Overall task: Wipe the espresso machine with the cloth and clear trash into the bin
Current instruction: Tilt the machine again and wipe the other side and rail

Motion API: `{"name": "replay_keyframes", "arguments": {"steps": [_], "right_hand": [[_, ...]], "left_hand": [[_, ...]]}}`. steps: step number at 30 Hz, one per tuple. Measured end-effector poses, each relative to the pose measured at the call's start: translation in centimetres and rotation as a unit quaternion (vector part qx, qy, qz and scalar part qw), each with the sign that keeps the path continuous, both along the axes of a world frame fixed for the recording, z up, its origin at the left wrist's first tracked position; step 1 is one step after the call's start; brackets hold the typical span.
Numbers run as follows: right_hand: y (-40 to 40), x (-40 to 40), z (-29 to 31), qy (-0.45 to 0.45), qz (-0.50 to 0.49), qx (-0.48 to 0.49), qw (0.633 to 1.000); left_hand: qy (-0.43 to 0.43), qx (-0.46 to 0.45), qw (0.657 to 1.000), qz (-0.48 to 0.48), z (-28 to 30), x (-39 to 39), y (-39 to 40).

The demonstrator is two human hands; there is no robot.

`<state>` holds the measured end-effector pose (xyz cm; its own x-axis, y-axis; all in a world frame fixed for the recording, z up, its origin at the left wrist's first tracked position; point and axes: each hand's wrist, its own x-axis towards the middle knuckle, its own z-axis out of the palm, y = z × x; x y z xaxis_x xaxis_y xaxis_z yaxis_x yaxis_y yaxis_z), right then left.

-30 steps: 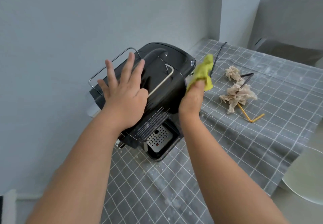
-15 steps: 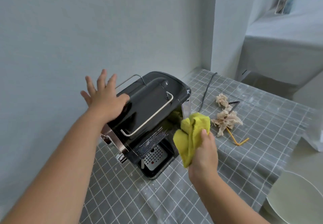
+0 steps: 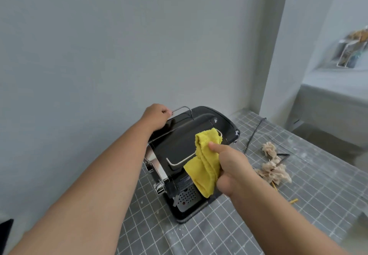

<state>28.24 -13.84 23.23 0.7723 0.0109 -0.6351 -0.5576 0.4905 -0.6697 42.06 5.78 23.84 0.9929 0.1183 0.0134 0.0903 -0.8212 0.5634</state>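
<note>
The black espresso machine (image 3: 185, 143) stands on a grey checked tablecloth (image 3: 298, 205) close against the pale wall, its glossy top tilted toward the camera and its perforated drip tray (image 3: 186, 198) at the machine's 6 o'clock end. The left hand (image 3: 156, 118) sits at the machine's 10 o'clock corner, fingers curled over the far edge beside the wire rail (image 3: 182, 109); whether they actually grip the rail or only the casing cannot be told. The right hand (image 3: 232, 167) holds the yellow cloth (image 3: 206, 161) bunched against the machine's top at its 4 o'clock side: the thumb (image 3: 216, 147) lies pressed on the cloth's near face, the other fingers are curled behind it and hidden, and the cloth spills out above and below the hand, its lower corner hanging over the drip tray. At 3 o'clock from the machine, apart from both hands, lie crumpled tissue scraps (image 3: 273, 169) with a yellow straw (image 3: 292, 201) below them and a black cord (image 3: 253, 135) running back toward the wall.
</note>
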Motion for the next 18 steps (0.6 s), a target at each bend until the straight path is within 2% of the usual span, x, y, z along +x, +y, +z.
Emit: {"name": "replay_keyframes", "arguments": {"steps": [5,8,11,14,18], "right_hand": [[-1.1,2.1,0.7,-0.015,0.043,-0.113,0.993],[-2.4,3.0,0.9,-0.034,0.07,-0.179,0.981],[-4.0,4.8,2.4,-0.084,0.095,-0.254,0.959],[-5.0,7.3,5.0,-0.156,0.117,-0.354,0.915],[-5.5,10.9,8.2,-0.22,0.181,-0.436,0.854]], "left_hand": [[0.013,0.006,0.999,0.031,0.9,-0.1,-1.0],[0.014,-0.026,0.998,0.056,1.9,-0.7,-1.1],[0.018,-0.123,0.989,0.075,3.7,-2.1,-0.3],[0.034,-0.235,0.968,0.078,5.3,-5.0,0.7],[0.023,-0.347,0.933,0.089,6.3,-9.7,-0.2]]}}
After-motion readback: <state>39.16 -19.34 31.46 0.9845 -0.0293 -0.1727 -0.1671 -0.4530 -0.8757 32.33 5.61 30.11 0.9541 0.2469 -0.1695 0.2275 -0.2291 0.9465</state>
